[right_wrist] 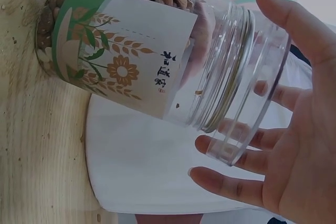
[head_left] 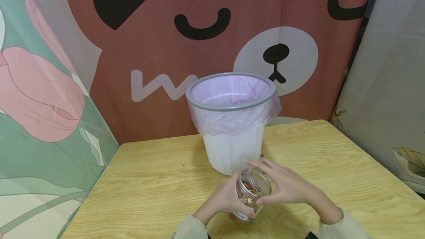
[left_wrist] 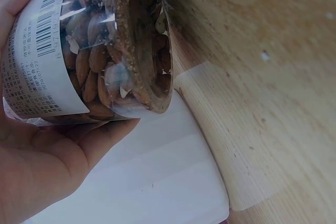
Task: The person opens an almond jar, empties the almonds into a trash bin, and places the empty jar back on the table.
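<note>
A clear jar of almonds [head_left: 246,199] tilts low over the table, in front of the bin. My left hand [head_left: 228,196] grips it round the side, and a barcode label [left_wrist: 44,27] shows near the palm. On the jar's other face is a green and white label [right_wrist: 123,51] with printed wheat and a flower. My right hand [head_left: 288,183] holds a clear round lid [right_wrist: 257,95] at the jar's mouth, thumb on one edge and fingers curved round the other. Almonds and small crumbs lie in the jar, with crumbs coating its base.
A white waste bin [head_left: 229,108] with a grey rim and a pale purple liner stands just beyond my hands. The wooden table [head_left: 142,187] carries a few scattered crumbs. Printed curtains [head_left: 149,54] hang behind and at both sides.
</note>
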Tool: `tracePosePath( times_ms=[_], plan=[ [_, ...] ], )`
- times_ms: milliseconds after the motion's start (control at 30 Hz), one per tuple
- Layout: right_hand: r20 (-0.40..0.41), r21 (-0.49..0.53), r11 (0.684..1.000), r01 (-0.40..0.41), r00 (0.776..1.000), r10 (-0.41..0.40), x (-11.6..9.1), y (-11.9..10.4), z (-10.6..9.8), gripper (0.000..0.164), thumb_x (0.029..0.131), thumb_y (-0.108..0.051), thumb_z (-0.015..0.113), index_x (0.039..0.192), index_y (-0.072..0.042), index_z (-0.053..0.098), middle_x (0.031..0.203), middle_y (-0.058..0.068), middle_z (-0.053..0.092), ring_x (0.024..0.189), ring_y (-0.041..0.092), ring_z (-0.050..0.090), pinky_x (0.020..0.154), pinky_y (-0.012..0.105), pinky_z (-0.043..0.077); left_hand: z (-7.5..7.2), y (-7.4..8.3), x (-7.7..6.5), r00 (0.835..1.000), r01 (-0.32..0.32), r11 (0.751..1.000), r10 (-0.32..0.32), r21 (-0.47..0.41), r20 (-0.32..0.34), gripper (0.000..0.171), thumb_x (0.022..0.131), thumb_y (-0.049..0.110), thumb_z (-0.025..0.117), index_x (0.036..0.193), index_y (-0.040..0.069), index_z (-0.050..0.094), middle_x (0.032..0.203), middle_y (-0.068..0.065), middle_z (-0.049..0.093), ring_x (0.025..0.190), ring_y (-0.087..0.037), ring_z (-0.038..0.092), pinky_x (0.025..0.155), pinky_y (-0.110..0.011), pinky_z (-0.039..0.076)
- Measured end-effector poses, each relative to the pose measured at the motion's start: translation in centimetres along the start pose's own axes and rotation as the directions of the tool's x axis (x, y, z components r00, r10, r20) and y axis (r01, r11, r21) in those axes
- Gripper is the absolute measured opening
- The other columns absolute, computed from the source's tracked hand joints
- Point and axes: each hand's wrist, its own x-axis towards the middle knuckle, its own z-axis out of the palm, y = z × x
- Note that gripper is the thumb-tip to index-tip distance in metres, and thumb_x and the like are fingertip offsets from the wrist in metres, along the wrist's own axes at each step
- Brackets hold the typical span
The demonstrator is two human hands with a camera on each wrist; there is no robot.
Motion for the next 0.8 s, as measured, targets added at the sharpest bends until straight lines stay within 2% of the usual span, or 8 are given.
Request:
tracePosePath(
  times_ms=[300, 567, 800],
  plan=[
    [-0.011, 0.014, 0.997, -0.075, 0.997, 0.075, -0.9, 0.3, -0.1, 0.087, 0.066, -0.051, 0.071, 0.138, -0.02, 0.033, 0.123, 0.001, 0.044, 0.095, 0.016, 0.052, 0.064, 0.033, 0.046, -0.1, 0.0, 0.0, 1.0, 0.002, 1.0, -0.002, -0.023, 0.0, 0.086, 0.05, 0.027, 0.087, 0.121, 0.012, 0.042, 0.102, 0.01, 0.052, 0.09, -0.004, 0.052, 0.077, -0.021, 0.043],
    [-0.021, 0.027, 0.997, -0.07, 0.997, 0.071, -1.3, 0.5, -0.2, 0.084, 0.069, -0.048, 0.071, 0.138, -0.02, 0.033, 0.115, -0.007, 0.044, 0.093, 0.012, 0.049, 0.064, 0.032, 0.046, 0.0, 0.0, 0.0, 1.0, -0.004, 1.0, 0.004, -0.005, -0.011, 0.088, 0.049, 0.028, 0.087, 0.122, 0.011, 0.042, 0.104, 0.009, 0.053, 0.092, -0.005, 0.052, 0.078, -0.022, 0.042],
    [-0.008, 0.065, 0.994, -0.086, 0.996, 0.087, -1.6, 0.9, -0.1, 0.083, 0.07, -0.045, 0.071, 0.139, -0.024, 0.031, 0.113, -0.006, 0.043, 0.093, 0.014, 0.05, 0.063, 0.031, 0.046, -0.1, 0.0, 0.0, 1.0, -0.002, 1.0, 0.002, -0.01, -0.004, 0.091, 0.05, 0.029, 0.087, 0.125, 0.008, 0.04, 0.105, 0.008, 0.052, 0.092, -0.005, 0.052, 0.078, -0.022, 0.043]
  ],
)
